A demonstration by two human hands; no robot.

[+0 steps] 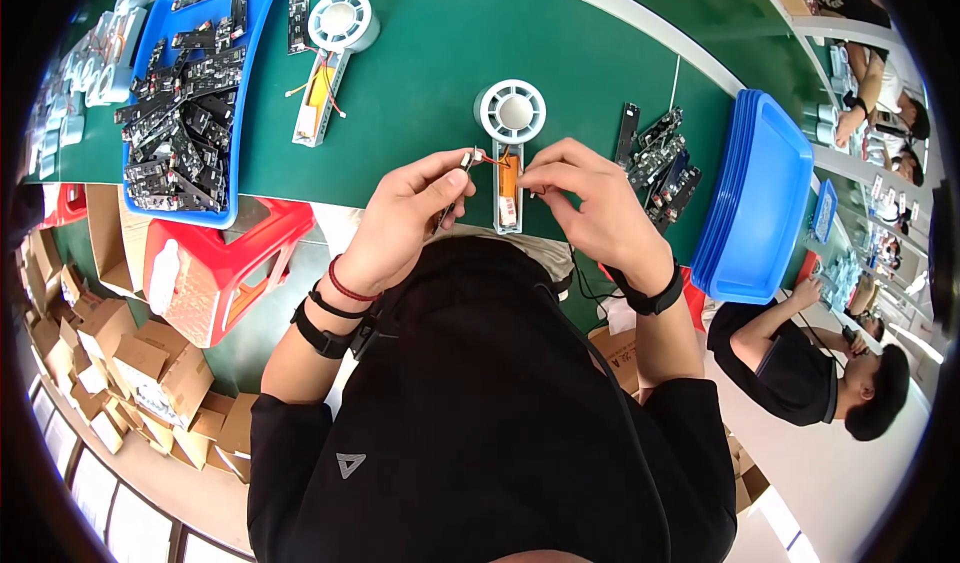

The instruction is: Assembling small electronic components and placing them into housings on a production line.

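Note:
In front of me on the green table lies a light-blue fan housing with a round vented head and an open handle. A yellow battery sits in the handle, and red and dark wires come out near its top. My left hand is closed on a narrow black circuit board, left of the handle. A red wire reaches the white connector at the board's upper end. At the handle's right side, my right hand pinches what looks like a thin wire; the fingers partly hide it.
A second fan housing with battery and loose wires lies farther left. Beyond it stands a blue tray heaped with circuit boards. More boards lie to the right, beside stacked blue trays. A red stool stands below the table's left edge.

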